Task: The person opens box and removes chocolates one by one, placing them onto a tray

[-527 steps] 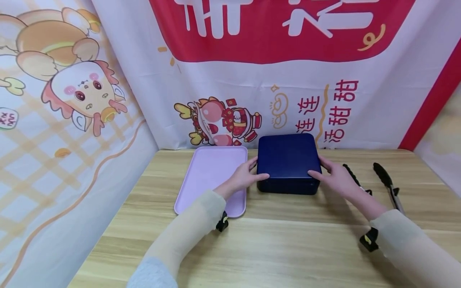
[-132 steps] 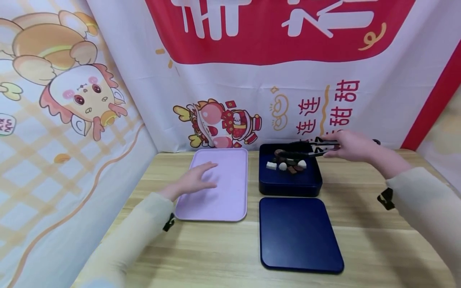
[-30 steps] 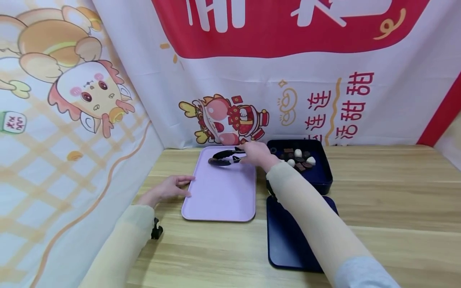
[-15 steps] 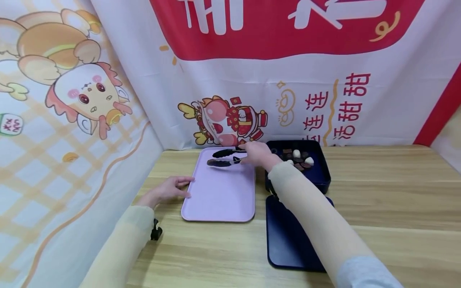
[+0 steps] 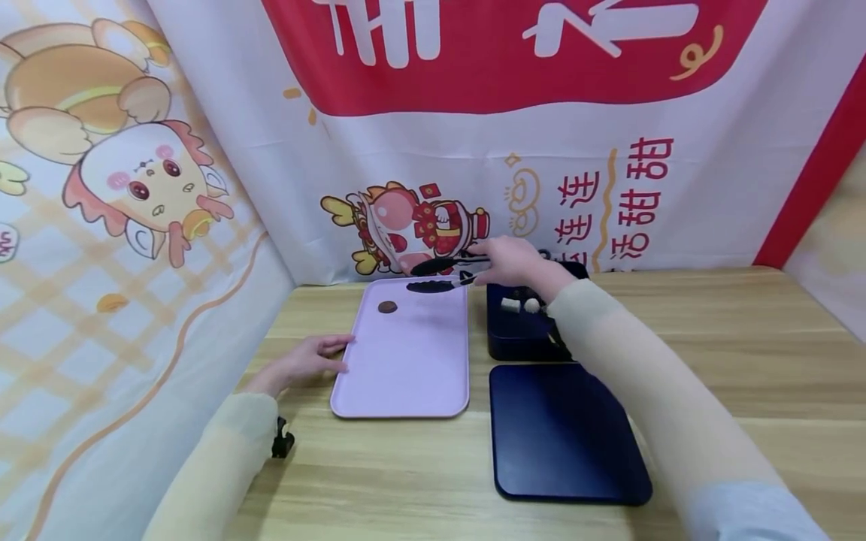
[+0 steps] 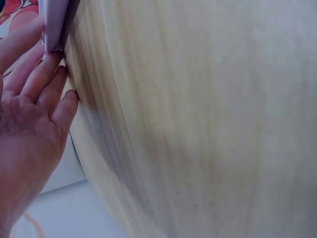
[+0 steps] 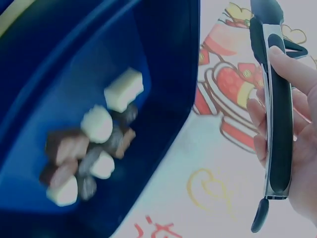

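Note:
My right hand grips a pair of black-tipped tongs above the far right corner of the lilac tray. Nothing is visible between the tong tips, which stand apart. One round brown chocolate lies near the tray's far left corner. At the tray's left edge, the fingers of my left hand touch the rim; the left wrist view shows them fairly straight. The dark blue box is partly hidden by my right arm. Inside it, the right wrist view shows several white and brown chocolates.
The box's flat blue lid lies on the wooden table in front of the box. A printed cloth hangs behind the table, and another patterned cloth runs along the left side.
Over the last second, the tongs have let go of the round chocolate on the tray, then risen and moved right toward the box. Earlier, the lid came off the box. My left hand stays at the tray.

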`<action>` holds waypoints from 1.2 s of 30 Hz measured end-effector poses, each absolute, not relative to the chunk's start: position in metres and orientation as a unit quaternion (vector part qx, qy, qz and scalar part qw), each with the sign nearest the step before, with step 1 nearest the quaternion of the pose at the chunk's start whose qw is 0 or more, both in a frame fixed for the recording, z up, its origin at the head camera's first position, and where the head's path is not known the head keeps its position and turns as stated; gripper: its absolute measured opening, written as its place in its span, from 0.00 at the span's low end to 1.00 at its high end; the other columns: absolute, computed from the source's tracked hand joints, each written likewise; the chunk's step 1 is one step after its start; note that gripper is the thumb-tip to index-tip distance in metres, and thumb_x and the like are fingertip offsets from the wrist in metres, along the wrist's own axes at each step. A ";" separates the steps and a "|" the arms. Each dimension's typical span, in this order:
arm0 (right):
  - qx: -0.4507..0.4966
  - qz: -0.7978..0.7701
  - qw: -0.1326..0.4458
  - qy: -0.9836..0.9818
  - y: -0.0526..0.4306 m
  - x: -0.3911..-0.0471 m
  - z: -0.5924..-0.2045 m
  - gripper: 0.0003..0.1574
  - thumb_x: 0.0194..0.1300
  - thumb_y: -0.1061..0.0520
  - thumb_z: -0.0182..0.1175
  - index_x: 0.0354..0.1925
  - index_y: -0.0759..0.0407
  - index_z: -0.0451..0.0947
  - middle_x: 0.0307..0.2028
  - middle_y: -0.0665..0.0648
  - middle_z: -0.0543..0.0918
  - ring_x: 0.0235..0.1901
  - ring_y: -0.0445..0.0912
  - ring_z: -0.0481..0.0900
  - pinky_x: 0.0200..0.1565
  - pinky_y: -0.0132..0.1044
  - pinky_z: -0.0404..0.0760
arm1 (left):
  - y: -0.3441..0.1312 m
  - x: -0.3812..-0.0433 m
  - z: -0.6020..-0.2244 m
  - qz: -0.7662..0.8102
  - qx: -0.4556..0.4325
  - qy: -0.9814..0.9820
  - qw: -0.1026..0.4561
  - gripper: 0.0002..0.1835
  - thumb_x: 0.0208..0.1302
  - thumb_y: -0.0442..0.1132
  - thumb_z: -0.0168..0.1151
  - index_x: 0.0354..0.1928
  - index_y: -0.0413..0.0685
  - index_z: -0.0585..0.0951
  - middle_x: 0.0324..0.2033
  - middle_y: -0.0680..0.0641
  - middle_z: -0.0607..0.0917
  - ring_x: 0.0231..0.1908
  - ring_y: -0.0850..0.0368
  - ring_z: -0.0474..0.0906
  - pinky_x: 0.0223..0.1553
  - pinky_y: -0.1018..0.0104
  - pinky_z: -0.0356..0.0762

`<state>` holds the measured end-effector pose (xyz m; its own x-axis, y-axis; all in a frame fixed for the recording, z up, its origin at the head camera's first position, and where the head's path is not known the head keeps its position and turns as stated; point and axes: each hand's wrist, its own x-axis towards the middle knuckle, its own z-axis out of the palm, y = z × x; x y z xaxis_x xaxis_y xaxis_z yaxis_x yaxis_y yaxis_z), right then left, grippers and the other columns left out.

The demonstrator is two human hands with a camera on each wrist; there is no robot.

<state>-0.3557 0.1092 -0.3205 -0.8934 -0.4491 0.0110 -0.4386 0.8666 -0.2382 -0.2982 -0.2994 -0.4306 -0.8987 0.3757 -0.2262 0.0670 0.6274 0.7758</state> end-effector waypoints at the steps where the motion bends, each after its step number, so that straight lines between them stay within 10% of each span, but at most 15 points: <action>1: -0.235 -0.116 0.020 0.965 0.114 -0.354 -0.318 0.42 0.60 0.44 0.68 0.69 0.50 0.67 0.56 0.59 0.80 0.38 0.50 0.79 0.36 0.43 0.77 | -0.299 -0.298 -0.430 0.414 0.126 0.882 0.186 0.35 0.62 0.34 0.66 0.70 0.37 0.65 0.68 0.34 0.63 0.69 0.39 0.57 0.69 0.49 0.52; 9: -0.257 -0.134 0.026 0.957 0.156 -0.335 -0.307 0.42 0.61 0.45 0.67 0.70 0.51 0.66 0.10 0.48 0.66 0.12 0.41 0.59 0.17 0.34 0.57 | -0.299 -0.294 -0.431 0.414 0.115 0.884 0.186 0.35 0.62 0.34 0.66 0.70 0.38 0.65 0.67 0.34 0.64 0.68 0.39 0.58 0.68 0.49 0.52; 27: -0.258 -0.136 -0.005 0.956 0.242 -0.298 -0.299 0.42 0.59 0.48 0.69 0.68 0.60 0.68 0.25 0.54 0.81 0.18 0.43 0.68 0.20 0.37 0.65 | -0.302 -0.297 -0.434 0.419 0.115 0.881 0.188 0.35 0.61 0.33 0.66 0.70 0.37 0.65 0.67 0.34 0.64 0.68 0.40 0.59 0.68 0.50 0.54; 36: -0.259 -0.142 0.005 0.955 0.271 -0.281 -0.310 0.43 0.59 0.49 0.70 0.67 0.64 0.67 0.49 0.67 0.83 0.41 0.54 0.84 0.32 0.44 0.82 | -0.301 -0.298 -0.433 0.414 0.119 0.884 0.184 0.35 0.61 0.33 0.67 0.69 0.37 0.66 0.66 0.34 0.65 0.68 0.40 0.58 0.68 0.50 0.53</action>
